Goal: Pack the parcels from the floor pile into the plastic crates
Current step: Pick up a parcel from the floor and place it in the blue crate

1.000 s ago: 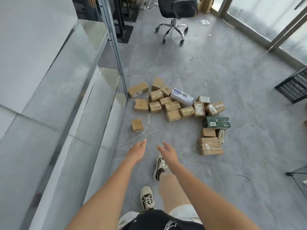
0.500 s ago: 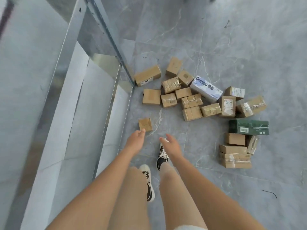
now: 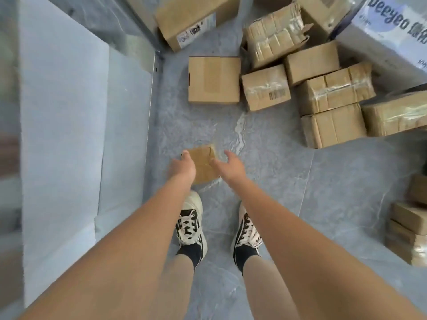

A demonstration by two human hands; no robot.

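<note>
Small parcel [image 3: 202,163] lies between the hands, left hand [image 3: 182,167] and right hand [image 3: 230,166].

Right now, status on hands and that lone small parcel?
Left hand and right hand open, flanking the small parcel, no grip yet. Parcel flat on floor, apart from pile. Nothing blocking.
</note>
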